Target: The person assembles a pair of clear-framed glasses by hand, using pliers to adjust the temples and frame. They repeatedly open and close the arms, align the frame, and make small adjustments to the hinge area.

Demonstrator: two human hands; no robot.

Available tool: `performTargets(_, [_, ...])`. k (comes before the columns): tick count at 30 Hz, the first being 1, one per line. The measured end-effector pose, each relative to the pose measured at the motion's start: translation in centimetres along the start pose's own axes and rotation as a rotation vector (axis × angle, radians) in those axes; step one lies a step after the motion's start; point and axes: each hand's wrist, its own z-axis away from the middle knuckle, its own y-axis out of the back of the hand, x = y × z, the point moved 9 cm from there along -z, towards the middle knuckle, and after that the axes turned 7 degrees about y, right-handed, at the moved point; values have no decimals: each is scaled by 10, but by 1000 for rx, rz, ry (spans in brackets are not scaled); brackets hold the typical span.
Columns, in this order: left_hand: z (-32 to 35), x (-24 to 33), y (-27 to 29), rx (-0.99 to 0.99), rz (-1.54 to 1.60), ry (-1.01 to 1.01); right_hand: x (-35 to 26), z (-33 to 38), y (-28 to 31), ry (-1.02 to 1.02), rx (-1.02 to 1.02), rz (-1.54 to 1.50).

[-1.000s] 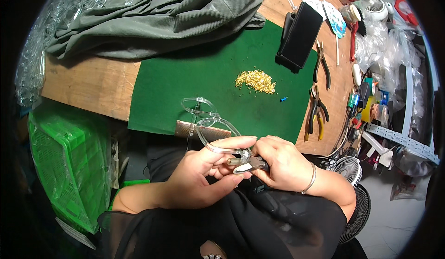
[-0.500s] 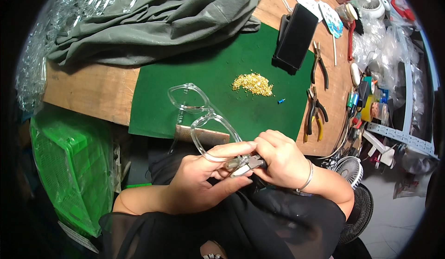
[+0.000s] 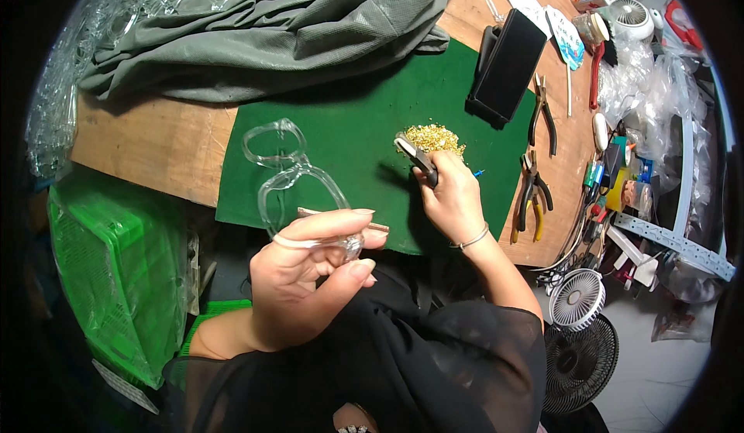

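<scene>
With pliers [image 3: 419,160] in its grip, the right hand [image 3: 456,203] had moved from the frame [image 3: 297,168] to the gold bits [image 3: 435,135] on the mat [image 3: 364,189], apparently pausing work on the frame, which the left hand [image 3: 298,286] held pinched over the mat's near edge.

Black top [image 3: 372,363], its loose sleeves [image 3: 508,332] sheer; 1 thin silvery bangle [image 3: 475,238] on the right wrist [image 3: 467,230]; shiny pale beads [image 3: 354,428] by a small opening [image 3: 355,415] in the top.

Glasses frame [image 3: 297,171] — glossy plastic, cloth [image 3: 271,42] — matt
</scene>
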Motion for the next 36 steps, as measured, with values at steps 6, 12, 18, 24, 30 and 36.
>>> performTargets(6, [-1,-5,-2,-1,-179,8,-4,1,-10,11,-49,7])
performTargets(12, [-3,-19,-16,-148,-97,240,-9,-5,-12,11,-32,94])
performTargets(18, [-7,-22,-17,-111,2,221,-13,-3,14,-6,30,-249])
performTargets(24, [1,-34,-30,-135,191,398,-108,8,76,408,109,-655])
performTargets(30, [6,-38,-33,-129,153,455,-100,18,65,452,178,-782])
performTargets(36, [9,-37,-37,-220,169,454,-105,21,70,494,204,-754])
